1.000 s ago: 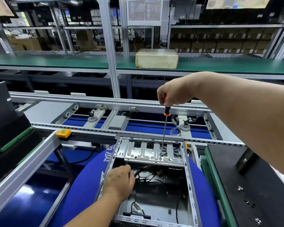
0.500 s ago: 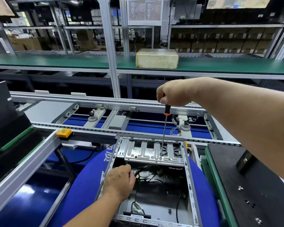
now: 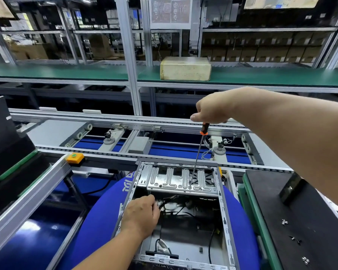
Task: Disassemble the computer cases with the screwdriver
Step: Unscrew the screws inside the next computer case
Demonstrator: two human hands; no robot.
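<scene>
Head view: open case (image 3: pixel 225 227) on a blue mat (image 3: pixel 98 221), in front of a conveyor (image 3: pixel 125 121).
Case: side panel off; wiring and a ribbed metal bracket (image 3: pixel 181 181) exposed at the far end of the frame.
Screwdriver (image 3: pixel 198 152): near upright, orange collar just below the fist, tip down on the right part of the bracket.
Right hand (image 3: pixel 211 110): fingers curled round the handle from above, a closed grip on the tool.
Left hand (image 3: pixel 141 215): rests on the case's left rail near the wiring; fingers bent, but whether they pinch anything cannot be told.
Change over the last second: the right wrist has turned a little on the handle and the arm has dropped slightly; the tip has kept to the same spot on the bracket, and the left hand has not moved.
Reading: likely a screw being turned out of the bracket; the screw itself is too small to see.
Progress: bracket not yet free, so this step is under way.
Loose screws (image 3: pixel 284 222): scattered on the black tabletop (image 3: pixel 271 191) to the right, well apart from the case.
Far shelf: a pale box (image 3: pixel 185 71) on green matting.
</scene>
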